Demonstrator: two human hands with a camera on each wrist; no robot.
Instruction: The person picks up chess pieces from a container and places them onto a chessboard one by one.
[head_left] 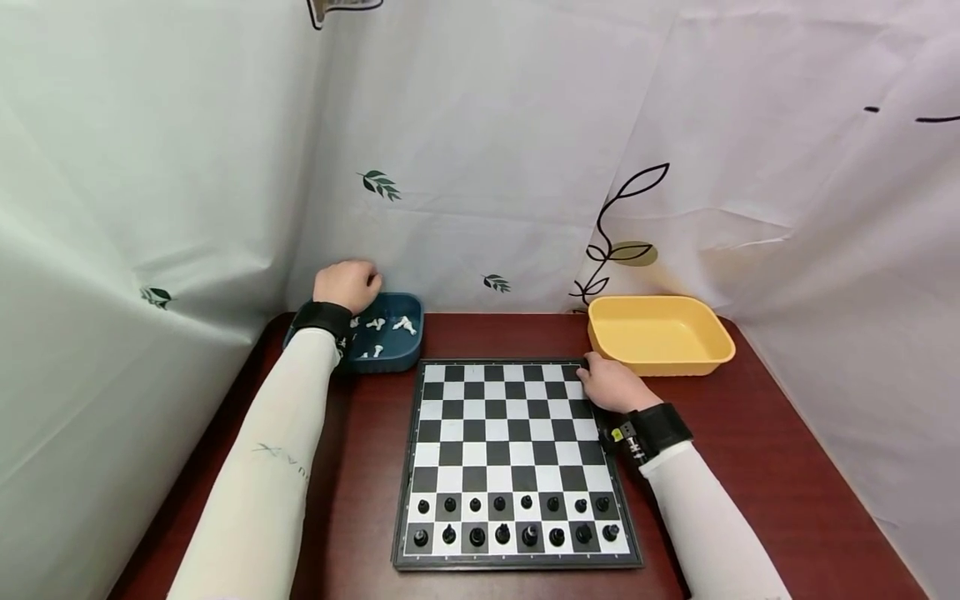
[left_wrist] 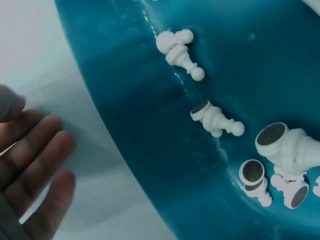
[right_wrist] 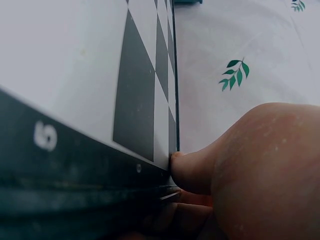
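Over the far rim of a blue plastic bin hangs my left hand; the left wrist view shows its fingers loosely bent and holding nothing. White chess pieces lie tipped over inside that bin, some with dark round bases showing. My right hand grips the far right corner of a chessboard, thumb at the edge and fingers lower down, partly hidden in the right wrist view. Black chess pieces stand upright in the board's two nearest rows.
Behind the right hand, a yellow bin sits at the table's back right. The dark red table meets a white patterned cloth at its back and sides.
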